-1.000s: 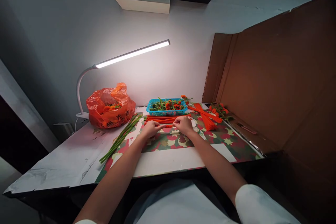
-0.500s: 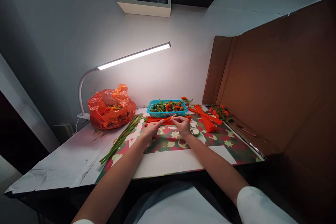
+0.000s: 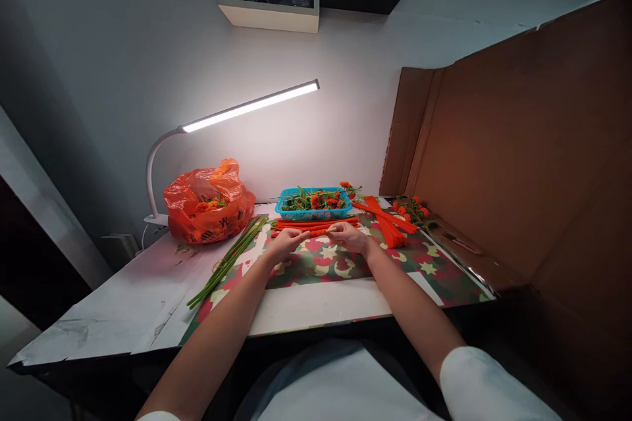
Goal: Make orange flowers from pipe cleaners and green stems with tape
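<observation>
My left hand (image 3: 288, 242) pinches the left end of a short orange piece (image 3: 318, 233), fuzzy in look, held level above the table. At its right end my right hand (image 3: 348, 237) is closed, thumb and fingertips together, on the same piece. Just behind both hands lies a row of orange stems (image 3: 296, 224). Beyond them stands a blue basket (image 3: 316, 214) with orange flowers and green stems. The tape roll is hidden behind my right hand and wrist.
Orange strips (image 3: 390, 230) lie crossed at the right, beside more orange flowers (image 3: 412, 209). Green stems (image 3: 230, 264) lie left of the hands. A red plastic bag (image 3: 207, 217) stands under a lit lamp (image 3: 251, 106). A cardboard sheet (image 3: 503, 145) rises at the right.
My right hand has moved right and slightly down, turning flatter, and now covers the tape roll. The orange piece has gone from tilted to nearly level. My left hand has barely moved.
</observation>
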`<action>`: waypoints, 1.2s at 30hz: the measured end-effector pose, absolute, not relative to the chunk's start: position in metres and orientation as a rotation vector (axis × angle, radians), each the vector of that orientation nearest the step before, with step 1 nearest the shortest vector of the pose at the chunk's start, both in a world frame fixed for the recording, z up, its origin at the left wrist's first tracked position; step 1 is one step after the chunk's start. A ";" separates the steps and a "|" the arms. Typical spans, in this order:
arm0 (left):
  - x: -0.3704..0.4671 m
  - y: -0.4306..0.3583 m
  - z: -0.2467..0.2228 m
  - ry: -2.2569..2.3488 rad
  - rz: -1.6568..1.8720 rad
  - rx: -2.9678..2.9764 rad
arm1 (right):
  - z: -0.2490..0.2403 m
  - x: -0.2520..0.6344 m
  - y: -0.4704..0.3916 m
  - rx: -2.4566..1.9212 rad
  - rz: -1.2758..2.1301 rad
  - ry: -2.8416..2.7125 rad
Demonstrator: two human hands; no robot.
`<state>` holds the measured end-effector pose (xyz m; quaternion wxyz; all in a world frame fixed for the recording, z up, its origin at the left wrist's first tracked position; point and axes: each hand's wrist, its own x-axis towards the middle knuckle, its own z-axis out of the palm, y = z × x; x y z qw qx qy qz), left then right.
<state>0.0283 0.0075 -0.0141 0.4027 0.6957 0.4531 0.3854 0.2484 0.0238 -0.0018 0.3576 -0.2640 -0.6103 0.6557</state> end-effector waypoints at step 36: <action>0.044 -0.005 -0.004 1.930 0.985 2.241 | 0.020 0.246 0.005 -1.346 0.101 -2.268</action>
